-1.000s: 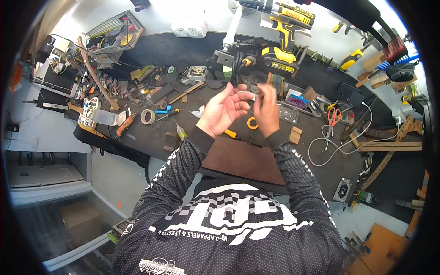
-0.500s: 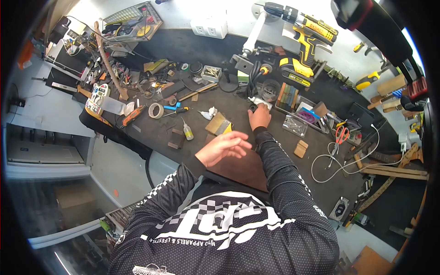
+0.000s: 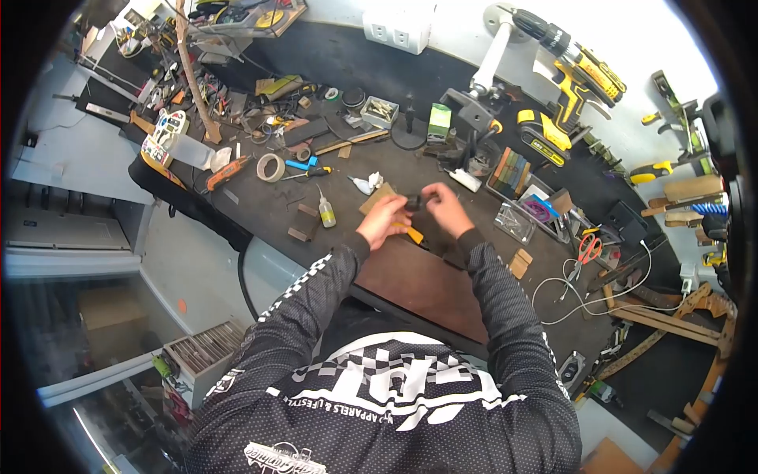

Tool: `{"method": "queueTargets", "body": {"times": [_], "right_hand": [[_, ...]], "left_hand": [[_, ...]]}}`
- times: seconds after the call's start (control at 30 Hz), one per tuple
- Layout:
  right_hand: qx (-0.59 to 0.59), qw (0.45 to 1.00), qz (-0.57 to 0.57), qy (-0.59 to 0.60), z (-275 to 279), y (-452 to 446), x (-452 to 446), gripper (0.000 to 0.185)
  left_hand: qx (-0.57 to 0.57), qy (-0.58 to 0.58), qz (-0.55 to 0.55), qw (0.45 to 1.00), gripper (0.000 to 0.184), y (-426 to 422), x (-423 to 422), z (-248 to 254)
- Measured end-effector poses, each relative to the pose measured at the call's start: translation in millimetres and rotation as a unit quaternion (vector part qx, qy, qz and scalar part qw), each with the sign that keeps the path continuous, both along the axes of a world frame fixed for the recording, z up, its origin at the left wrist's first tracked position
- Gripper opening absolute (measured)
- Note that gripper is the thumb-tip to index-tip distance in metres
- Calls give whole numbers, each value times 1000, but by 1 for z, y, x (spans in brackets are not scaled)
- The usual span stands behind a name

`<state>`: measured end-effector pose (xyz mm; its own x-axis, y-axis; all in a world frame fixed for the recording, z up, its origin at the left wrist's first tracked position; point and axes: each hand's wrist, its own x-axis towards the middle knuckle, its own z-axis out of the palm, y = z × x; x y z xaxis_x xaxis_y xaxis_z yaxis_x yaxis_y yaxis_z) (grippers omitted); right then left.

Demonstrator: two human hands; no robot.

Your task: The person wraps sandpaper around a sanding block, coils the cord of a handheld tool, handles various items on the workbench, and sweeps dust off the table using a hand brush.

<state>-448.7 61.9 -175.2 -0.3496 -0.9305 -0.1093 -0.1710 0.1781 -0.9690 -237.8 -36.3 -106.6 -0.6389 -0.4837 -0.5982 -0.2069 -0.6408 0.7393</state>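
Both hands are close together over the dark workbench. My left hand has its fingers curled at a small black object, which looks round. My right hand is closed at the object's other side, its fingertips pinched near it. Beneath my left hand lie a tan piece and something yellow. A reddish-brown board lies at the bench's near edge, below the hands. A white tube rests beyond my right hand.
A small bottle, a tape roll and a blue item are on the left. Orange scissors and a white cable lie right. A yellow drill hangs at the back wall.
My right hand has come back from beside the white tube to meet my left hand, and the black object now shows between them. My left hand has moved up from the near edge. The view has shifted.
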Motion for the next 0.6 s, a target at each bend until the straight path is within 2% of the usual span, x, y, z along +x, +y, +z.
{"method": "queueTargets", "body": {"times": [0.03, 0.07, 0.1, 0.13, 0.17, 0.2, 0.27, 0.37, 0.53, 0.6], "right_hand": [[34, 997, -49, 49, 6, -9, -9, 34], [37, 981, -48, 183, 9, -16, -26, 33], [98, 927, -95, 349, 25, -22, -29, 32], [116, 896, -116, 413, -8, -29, -46, 31], [136, 860, -139, 473, -45, -35, -64, 31], [145, 864, -119, 467, -36, -37, -66, 31], [157, 856, -72, 487, -15, -39, -68, 33], [178, 842, -56, 507, -3, -43, -60, 38], [75, 872, -34, 482, -7, -70, -65, 36], [97, 875, -53, 472, -9, -82, -63, 36]], "left_hand": [[-23, -6, -8, 1000, 33, -2, -14, -1], [-46, -11, -16, 999, 31, -5, -29, -4], [-151, -29, -40, 987, 29, -10, -43, -25], [-253, -49, -62, 964, 27, -12, -54, -44], [-434, -70, -52, 897, 25, -7, -60, -45], [-569, -93, -69, 814, 25, -6, -64, -51], [-641, -146, -170, 734, 28, 3, -64, -37], [-704, -146, -216, 661, 30, 14, -61, -54], [-667, -149, -175, 709, 34, 14, -53, -51], [-639, -144, -141, 742, 34, 14, -50, -44]]}}
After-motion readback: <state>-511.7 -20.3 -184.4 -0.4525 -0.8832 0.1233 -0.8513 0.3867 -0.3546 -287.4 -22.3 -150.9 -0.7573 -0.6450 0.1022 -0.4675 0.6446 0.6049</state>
